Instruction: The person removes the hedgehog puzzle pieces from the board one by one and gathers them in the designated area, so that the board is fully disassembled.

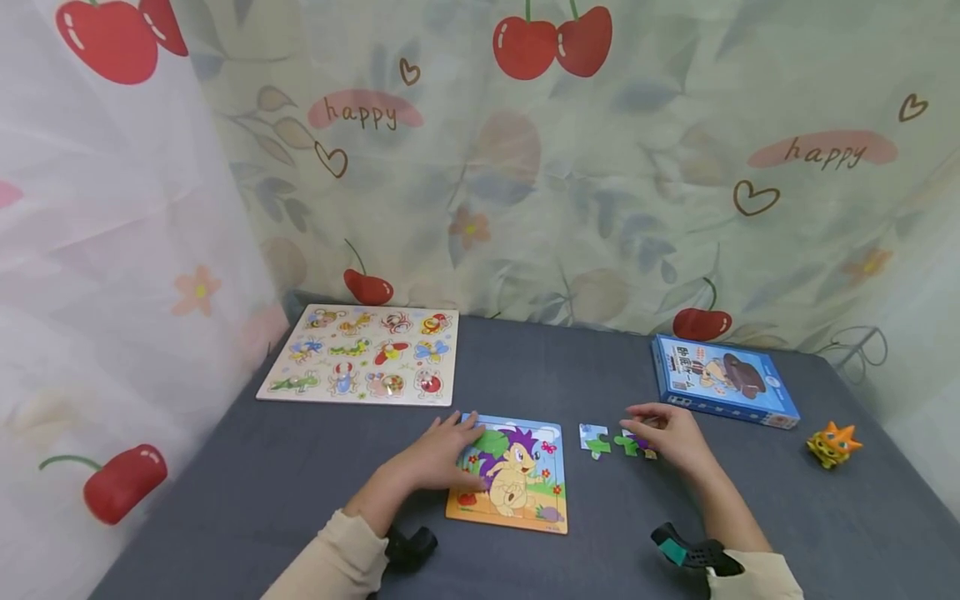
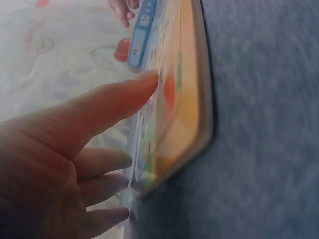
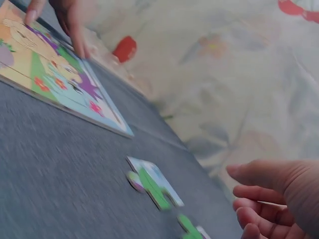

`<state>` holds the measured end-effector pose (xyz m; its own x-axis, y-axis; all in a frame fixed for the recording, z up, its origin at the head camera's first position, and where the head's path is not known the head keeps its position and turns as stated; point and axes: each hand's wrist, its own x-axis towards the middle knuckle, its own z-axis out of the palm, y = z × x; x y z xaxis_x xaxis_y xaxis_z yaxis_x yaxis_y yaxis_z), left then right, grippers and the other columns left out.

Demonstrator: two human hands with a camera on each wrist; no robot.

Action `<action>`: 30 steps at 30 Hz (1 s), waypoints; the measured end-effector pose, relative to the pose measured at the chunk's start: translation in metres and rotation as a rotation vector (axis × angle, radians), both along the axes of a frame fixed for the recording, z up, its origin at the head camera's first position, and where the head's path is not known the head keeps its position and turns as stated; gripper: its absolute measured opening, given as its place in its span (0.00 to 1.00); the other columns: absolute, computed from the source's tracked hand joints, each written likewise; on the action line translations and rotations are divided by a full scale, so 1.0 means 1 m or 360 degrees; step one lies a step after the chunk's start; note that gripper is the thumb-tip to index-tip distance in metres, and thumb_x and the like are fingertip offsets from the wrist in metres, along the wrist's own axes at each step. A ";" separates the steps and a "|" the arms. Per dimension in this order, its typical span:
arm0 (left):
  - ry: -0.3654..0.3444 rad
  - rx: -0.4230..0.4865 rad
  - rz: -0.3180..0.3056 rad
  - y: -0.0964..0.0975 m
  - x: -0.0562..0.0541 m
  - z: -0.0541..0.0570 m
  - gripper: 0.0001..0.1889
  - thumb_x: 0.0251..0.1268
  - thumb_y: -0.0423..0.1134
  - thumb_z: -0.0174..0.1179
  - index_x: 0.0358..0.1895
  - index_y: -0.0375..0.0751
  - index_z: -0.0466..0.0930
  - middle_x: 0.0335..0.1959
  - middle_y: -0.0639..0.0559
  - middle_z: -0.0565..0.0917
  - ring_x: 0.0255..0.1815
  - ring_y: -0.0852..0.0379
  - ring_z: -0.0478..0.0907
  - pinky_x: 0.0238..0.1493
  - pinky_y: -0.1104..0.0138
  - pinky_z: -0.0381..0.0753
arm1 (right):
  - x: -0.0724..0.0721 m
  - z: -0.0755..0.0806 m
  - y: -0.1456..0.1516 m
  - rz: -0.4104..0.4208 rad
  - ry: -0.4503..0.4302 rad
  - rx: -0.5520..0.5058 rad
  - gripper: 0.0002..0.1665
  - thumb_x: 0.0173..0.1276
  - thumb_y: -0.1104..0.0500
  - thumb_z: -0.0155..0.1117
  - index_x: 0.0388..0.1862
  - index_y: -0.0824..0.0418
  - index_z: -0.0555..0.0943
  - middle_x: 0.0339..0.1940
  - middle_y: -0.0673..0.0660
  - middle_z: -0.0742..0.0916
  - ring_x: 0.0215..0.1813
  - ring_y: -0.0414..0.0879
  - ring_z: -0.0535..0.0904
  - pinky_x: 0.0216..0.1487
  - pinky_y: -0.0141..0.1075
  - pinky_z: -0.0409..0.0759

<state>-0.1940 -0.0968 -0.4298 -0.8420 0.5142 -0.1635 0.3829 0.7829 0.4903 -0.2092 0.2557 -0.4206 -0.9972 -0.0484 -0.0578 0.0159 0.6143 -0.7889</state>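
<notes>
A square puzzle board with a purple-haired hedgehog picture lies on the grey table. My left hand rests on its left side, fingers spread, thumb on the picture near the lower left. To the right of the board lies a puzzle piece in green and pale blue. Beside it are more pieces, partly covered by my right hand. In the right wrist view the right thumb and loosely bent fingers are above the table, with no piece visible between them.
A wooden board with insect pictures lies at the back left. At the back right is a blue box. A small orange and yellow toy figure stands at the far right. Patterned curtain hangs behind the table.
</notes>
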 end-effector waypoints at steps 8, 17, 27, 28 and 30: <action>-0.0087 0.0082 -0.0024 -0.008 -0.002 -0.001 0.45 0.49 0.55 0.68 0.69 0.39 0.61 0.74 0.44 0.56 0.76 0.40 0.45 0.72 0.45 0.46 | -0.009 -0.001 -0.035 0.0150 0.0041 0.0024 0.22 0.61 0.54 0.66 0.50 0.67 0.80 0.36 0.58 0.82 0.30 0.43 0.71 0.25 0.29 0.70; -0.0106 0.0109 -0.0021 -0.009 -0.003 -0.001 0.45 0.48 0.54 0.69 0.69 0.39 0.61 0.74 0.45 0.55 0.76 0.41 0.45 0.72 0.45 0.46 | -0.011 -0.004 -0.084 0.0335 0.0130 -0.0004 0.19 0.58 0.58 0.68 0.46 0.68 0.81 0.36 0.59 0.83 0.30 0.43 0.72 0.26 0.29 0.70; -0.0152 0.0109 -0.0088 -0.014 -0.006 -0.003 0.44 0.49 0.55 0.68 0.69 0.41 0.61 0.75 0.45 0.53 0.76 0.41 0.43 0.72 0.45 0.46 | -0.011 -0.012 -0.129 0.0596 0.0076 -0.0047 0.18 0.57 0.59 0.69 0.46 0.66 0.82 0.32 0.57 0.83 0.28 0.43 0.73 0.23 0.30 0.70; -0.0161 0.0113 -0.0101 -0.015 -0.007 -0.003 0.44 0.49 0.55 0.68 0.69 0.42 0.61 0.75 0.45 0.52 0.76 0.41 0.42 0.72 0.44 0.45 | -0.011 -0.013 -0.133 0.0621 0.0067 -0.0055 0.18 0.57 0.59 0.69 0.45 0.66 0.83 0.31 0.57 0.83 0.27 0.43 0.73 0.23 0.30 0.70; -0.0176 0.0123 -0.0122 -0.016 -0.007 -0.002 0.44 0.50 0.54 0.68 0.70 0.42 0.61 0.75 0.45 0.51 0.76 0.41 0.41 0.72 0.44 0.44 | -0.011 -0.016 -0.139 0.0673 0.0059 -0.0057 0.17 0.57 0.59 0.69 0.44 0.65 0.83 0.31 0.56 0.83 0.27 0.41 0.72 0.23 0.29 0.70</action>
